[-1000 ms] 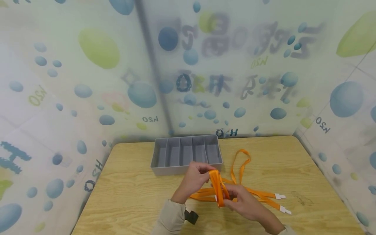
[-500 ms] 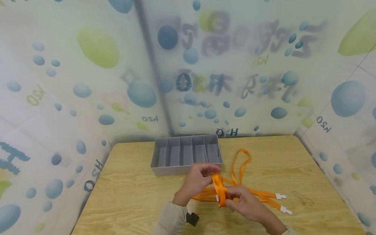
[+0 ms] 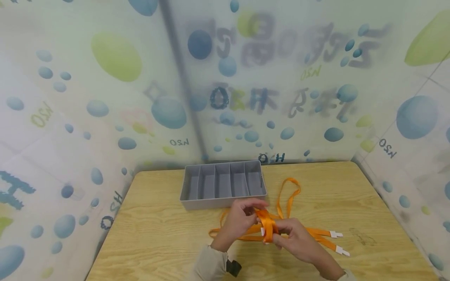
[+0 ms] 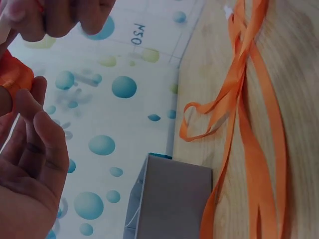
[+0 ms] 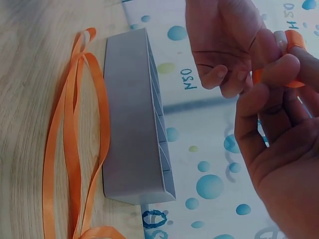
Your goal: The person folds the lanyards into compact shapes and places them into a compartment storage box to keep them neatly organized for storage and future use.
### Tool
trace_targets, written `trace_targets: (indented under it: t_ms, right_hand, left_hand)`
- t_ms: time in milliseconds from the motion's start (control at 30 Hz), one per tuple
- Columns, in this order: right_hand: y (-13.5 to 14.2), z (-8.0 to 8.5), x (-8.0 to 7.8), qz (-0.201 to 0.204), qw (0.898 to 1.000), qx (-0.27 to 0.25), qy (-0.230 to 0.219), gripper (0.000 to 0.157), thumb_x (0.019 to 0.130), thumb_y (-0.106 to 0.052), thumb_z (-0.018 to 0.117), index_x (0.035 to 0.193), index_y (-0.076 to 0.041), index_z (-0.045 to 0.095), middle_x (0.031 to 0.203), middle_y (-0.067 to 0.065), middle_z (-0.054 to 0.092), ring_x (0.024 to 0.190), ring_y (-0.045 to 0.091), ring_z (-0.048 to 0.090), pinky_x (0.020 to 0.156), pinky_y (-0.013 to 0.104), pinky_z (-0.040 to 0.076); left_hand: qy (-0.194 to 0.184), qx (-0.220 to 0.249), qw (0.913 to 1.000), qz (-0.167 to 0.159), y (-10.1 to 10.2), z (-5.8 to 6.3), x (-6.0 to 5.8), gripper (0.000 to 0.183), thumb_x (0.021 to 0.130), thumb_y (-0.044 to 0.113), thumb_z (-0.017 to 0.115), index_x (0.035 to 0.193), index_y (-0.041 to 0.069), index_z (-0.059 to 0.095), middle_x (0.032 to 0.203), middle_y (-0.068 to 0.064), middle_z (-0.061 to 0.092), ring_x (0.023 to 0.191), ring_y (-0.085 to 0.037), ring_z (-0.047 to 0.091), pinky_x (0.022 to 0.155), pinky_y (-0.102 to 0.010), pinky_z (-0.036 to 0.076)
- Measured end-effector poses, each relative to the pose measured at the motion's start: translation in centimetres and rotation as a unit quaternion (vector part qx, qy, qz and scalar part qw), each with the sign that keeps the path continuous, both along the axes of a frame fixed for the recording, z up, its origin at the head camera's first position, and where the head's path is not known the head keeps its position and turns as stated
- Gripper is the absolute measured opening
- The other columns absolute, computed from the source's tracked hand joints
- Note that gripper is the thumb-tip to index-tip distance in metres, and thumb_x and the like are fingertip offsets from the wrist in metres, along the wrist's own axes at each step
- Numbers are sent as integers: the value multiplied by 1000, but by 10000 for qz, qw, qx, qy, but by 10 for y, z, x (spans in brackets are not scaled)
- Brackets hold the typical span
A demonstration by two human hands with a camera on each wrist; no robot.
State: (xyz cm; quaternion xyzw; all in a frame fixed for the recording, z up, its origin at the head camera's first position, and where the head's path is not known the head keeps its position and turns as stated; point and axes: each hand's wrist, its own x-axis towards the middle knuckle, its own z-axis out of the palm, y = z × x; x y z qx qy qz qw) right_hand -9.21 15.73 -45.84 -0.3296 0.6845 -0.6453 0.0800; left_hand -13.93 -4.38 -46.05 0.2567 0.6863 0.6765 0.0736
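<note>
A coiled orange lanyard [image 3: 268,226] is held between both hands above the table. My left hand [image 3: 241,219] grips its upper left end, with the fingertips partly hidden behind the ribbon. On the other side, my right hand [image 3: 299,239] pinches the coil between thumb and fingers. A small white piece shows at the coil's edge, seen also beside the right thumb in the right wrist view. In the left wrist view, the held lanyard [image 4: 15,77] is mostly cut off at the left. Beneath the hands lie more orange lanyards [image 3: 318,232], two white clips [image 3: 336,234] pointing right.
A grey tray [image 3: 207,204] divided into several compartments stands at the table's back, just beyond the left hand. One lanyard loop [image 3: 290,203] extends toward the back, right of the tray. A patterned curtain [image 3: 246,117] rises behind the wooden table [image 3: 147,234].
The left hand has moved slightly right and down, nearer the right hand. The held lanyard coil now looks shorter and rounder. More of the lanyards on the table shows at left.
</note>
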Motion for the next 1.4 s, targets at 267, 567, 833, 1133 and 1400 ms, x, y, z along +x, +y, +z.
trace_targets:
  t_ms: [267, 567, 833, 1133, 1400]
  right_hand:
    - [3, -2, -1, -62, 9996, -255, 38, 25, 95, 12, 54, 105, -2, 71, 75, 12, 68, 49, 27, 47, 45, 31, 49]
    - [5, -3, 0, -293, 9991, -312, -72, 20, 96, 11, 53, 107, 7, 69, 83, 14, 72, 49, 11, 47, 42, 28, 46]
    - [8, -3, -1, -238, 9981, -488, -280, 26, 97, 11, 51, 113, 2, 70, 84, 9, 73, 43, 13, 39, 36, 25, 37]
    - [4, -6, -3, 186, 9981, -548, -201, 25, 97, 12, 51, 113, 4, 68, 85, 17, 71, 43, 23, 39, 36, 26, 38]
    - [4, -8, -2, 331, 9973, -575, -316, 23, 96, 13, 49, 110, 7, 67, 83, 12, 71, 46, 24, 40, 38, 31, 39]
  left_hand:
    - [-302, -31, 9995, -39, 6, -7, 6, 17, 89, -8, 64, 104, -10, 72, 93, -29, 70, 64, -6, 61, 60, -17, 52]
    - [-549, -115, 9980, 281, 12, -4, 11, 24, 88, -11, 61, 107, -4, 73, 94, -24, 71, 63, -6, 60, 58, -18, 53]
    - [-578, -129, 9980, 223, 11, -5, 12, 15, 92, -3, 65, 103, -12, 72, 84, -30, 68, 59, -6, 57, 57, -16, 51]
    - [-1127, -560, 9921, 9, 6, 6, 6, 17, 90, -6, 63, 102, -4, 75, 94, -14, 74, 72, -8, 66, 62, -20, 54]
    - [-1445, -318, 9888, -200, 7, 2, 8, 18, 91, -4, 62, 106, -7, 72, 92, -12, 73, 66, -7, 61, 60, -20, 51]
